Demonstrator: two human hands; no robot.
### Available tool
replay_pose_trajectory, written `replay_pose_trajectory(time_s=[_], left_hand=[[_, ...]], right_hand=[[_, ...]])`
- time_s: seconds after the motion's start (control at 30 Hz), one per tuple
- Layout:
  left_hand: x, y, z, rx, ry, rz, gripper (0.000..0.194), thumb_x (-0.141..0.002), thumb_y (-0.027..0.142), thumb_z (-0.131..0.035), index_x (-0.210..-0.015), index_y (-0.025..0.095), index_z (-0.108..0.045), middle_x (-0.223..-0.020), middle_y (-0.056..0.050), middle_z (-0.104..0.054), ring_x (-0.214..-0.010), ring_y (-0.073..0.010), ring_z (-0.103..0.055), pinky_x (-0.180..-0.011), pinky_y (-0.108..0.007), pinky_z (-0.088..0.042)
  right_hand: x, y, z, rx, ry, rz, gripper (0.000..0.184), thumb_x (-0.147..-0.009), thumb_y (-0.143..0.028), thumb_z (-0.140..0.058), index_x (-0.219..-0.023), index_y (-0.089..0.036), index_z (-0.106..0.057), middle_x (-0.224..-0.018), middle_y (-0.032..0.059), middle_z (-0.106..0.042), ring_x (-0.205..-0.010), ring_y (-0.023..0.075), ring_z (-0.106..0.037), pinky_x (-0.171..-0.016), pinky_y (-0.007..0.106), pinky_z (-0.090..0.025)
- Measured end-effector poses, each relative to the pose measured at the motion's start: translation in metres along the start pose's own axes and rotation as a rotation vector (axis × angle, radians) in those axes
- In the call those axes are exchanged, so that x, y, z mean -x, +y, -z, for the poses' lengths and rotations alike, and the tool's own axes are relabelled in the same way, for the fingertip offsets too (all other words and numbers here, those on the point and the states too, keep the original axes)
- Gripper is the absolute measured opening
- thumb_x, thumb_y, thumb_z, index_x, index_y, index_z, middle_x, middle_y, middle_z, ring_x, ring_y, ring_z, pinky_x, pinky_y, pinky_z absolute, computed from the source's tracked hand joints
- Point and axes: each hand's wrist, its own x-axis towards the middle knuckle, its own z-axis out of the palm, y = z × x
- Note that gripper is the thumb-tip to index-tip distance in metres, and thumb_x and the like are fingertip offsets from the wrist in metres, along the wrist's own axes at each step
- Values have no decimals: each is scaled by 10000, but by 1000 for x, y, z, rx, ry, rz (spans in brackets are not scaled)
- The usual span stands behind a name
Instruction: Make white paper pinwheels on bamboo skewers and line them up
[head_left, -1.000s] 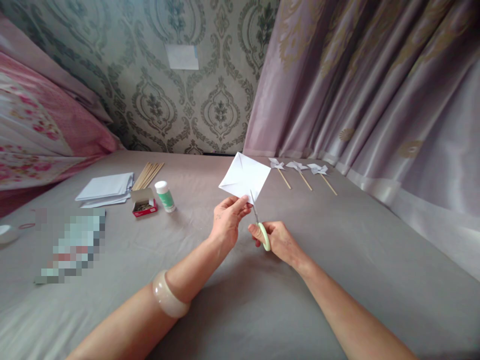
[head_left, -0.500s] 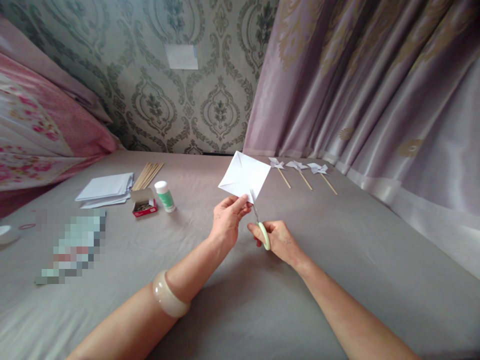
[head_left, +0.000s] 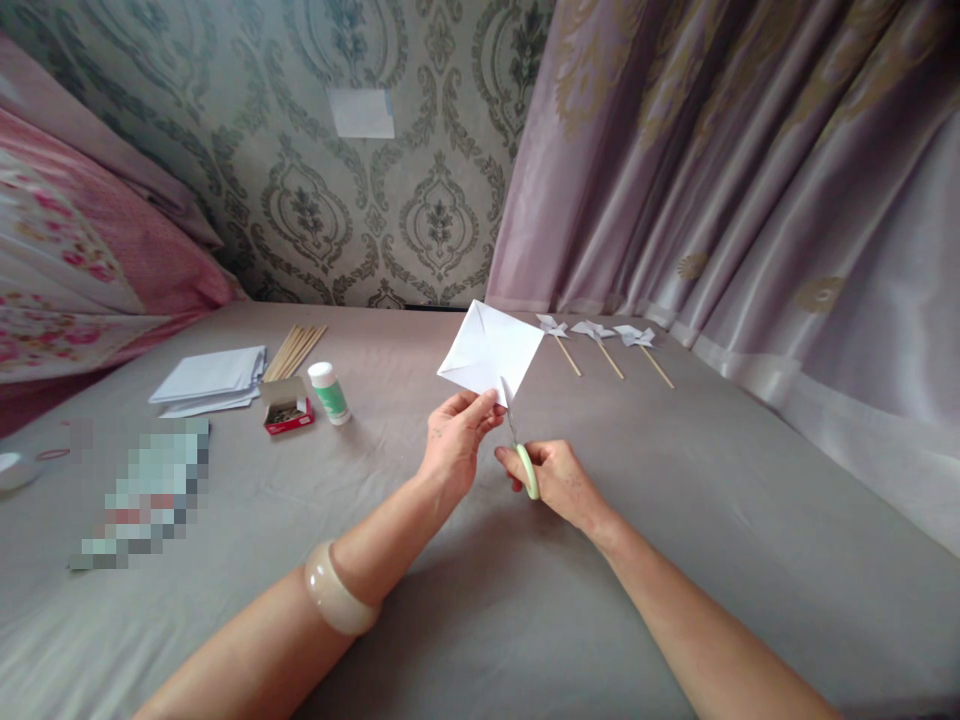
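Observation:
A white square of paper (head_left: 491,345) is pinched at its near corner by my left hand (head_left: 456,435), thumb on top. Slits run inward from some of its corners. My right hand (head_left: 559,480) is closed on scissors (head_left: 531,470) with pale green handles. Their blades point away from me and meet the near corner of the paper, just right of my left thumb. How far the blades are apart is hard to make out. Beyond the paper, to the right, lie three paper pinwheels (head_left: 592,332) on wooden sticks.
To the left are a stack of white paper (head_left: 210,375), several wooden sticks (head_left: 295,353), an open red box (head_left: 288,415) of small metal pieces and a white-and-green glue stick (head_left: 330,393). A blurred green packet (head_left: 150,490) lies nearer. Curtains (head_left: 675,150) hang at the right.
The scissor blades have slid back slightly out of the paper, and less of them shows over it. My left hand stays nearly still with the paper.

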Motion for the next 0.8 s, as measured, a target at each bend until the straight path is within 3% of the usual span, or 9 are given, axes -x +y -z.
replay_pose_trajectory(time_s=[0.37, 0.8], left_hand=[[7, -3, -4, -3, -24, 70, 263, -565, 262, -811, -600, 112, -597, -598, -28, -633, -563, -81, -573, -614, -207, -458], [6, -2, -3, -1, -33, 54, 245, -581, 254, -803, -592, 111, -604, -595, -21, -623, -572, -82, -575, -620, -211, -461]], right_hand=[[-3, 4, 2, -28, 13, 37, 424, -692, -545, -644, -539, -164, -539, -498, -25, -506, -476, 89, -405, -476, 233, -308], [-2, 4, 1, -2, 56, 40, 415, -712, -514, -633, -514, -162, -539, -477, -13, -517, -461, 93, -420, -470, 231, -308]])
